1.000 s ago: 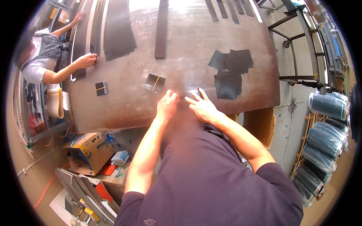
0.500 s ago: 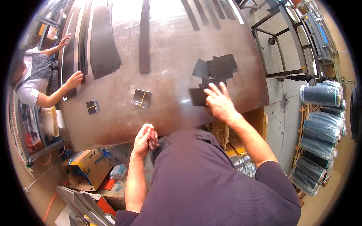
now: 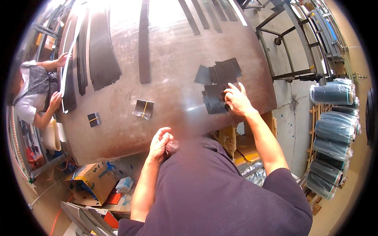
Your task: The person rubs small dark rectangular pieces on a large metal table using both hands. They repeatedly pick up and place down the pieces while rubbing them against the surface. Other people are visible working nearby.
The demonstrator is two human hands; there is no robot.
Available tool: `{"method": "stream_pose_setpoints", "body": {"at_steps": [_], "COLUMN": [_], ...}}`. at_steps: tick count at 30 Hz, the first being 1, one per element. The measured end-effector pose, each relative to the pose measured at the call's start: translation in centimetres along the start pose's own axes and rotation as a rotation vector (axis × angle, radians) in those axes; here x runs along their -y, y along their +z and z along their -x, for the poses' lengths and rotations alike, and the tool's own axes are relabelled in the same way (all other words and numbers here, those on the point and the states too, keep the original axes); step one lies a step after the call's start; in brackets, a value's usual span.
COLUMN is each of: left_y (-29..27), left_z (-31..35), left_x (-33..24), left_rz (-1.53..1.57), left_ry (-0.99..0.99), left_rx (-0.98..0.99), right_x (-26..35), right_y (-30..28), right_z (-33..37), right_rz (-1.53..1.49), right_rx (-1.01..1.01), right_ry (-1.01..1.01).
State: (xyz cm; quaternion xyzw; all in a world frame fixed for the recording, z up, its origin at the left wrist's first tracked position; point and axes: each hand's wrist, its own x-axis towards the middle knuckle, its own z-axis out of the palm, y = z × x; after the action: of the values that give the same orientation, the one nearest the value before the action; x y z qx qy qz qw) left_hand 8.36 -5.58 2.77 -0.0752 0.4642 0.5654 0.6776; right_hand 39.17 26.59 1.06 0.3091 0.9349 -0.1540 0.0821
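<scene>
My right hand [image 3: 238, 99] rests at the right edge of a small pile of black square sheets [image 3: 214, 96], its fingers apart and touching the pile. Just beyond it, more black sheets [image 3: 226, 72] lie fanned over each other. Close to my body, my left hand [image 3: 159, 144] is closed around something thin and reddish-brown, blurred and partly hidden by the fingers. On the table left of centre lies a dark, shiny bundle [image 3: 143, 109] with a yellow band around it. A smaller banded bundle [image 3: 93, 119] sits farther left.
Long dark strips [image 3: 144, 43] lie across the brown table [image 3: 173, 94]. At the left edge a co-worker [image 3: 31, 86] handles a long white strip [image 3: 70, 55]. Cardboard boxes [image 3: 92, 181] stand below the table's front edge; plastic-wrapped rolls [image 3: 334, 128] are stacked at the right.
A black square now lies over the nearer sheets beside my right hand. My left hand has shifted slightly right in view. The co-worker now has the white strip lifted.
</scene>
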Motion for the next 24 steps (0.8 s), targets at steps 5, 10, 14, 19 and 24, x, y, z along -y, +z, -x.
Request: {"method": "stream_pose_setpoints", "body": {"at_steps": [5, 10, 14, 19, 24], "left_y": [-2.1, -1.4, 0.1, 4.0, 4.5], "left_z": [0.2, 0.6, 0.8, 2.8, 1.8], "left_x": [0.2, -0.5, -2.1, -5.3, -5.7], "left_rz": [-0.01, 0.121, 0.226, 0.388, 0.678], "left_ry": [0.059, 0.128, 0.208, 0.289, 0.408], "left_rx": [-0.083, -0.111, -0.258, -0.401, -0.03], "right_x": [-3.1, -4.9, -1.4, 14.5, 30.4], "right_y": [-0.2, 2.5, 1.5, -3.8, -6.5], "right_z": [2.3, 4.0, 2.6, -1.7, -5.5], "right_rz": [-0.287, -0.654, -0.094, -0.612, -0.735], "right_rx": [-0.281, -0.31, -0.661, -0.512, -0.275], "right_ry": [0.265, 0.735, 0.572, -0.034, -0.709]}}
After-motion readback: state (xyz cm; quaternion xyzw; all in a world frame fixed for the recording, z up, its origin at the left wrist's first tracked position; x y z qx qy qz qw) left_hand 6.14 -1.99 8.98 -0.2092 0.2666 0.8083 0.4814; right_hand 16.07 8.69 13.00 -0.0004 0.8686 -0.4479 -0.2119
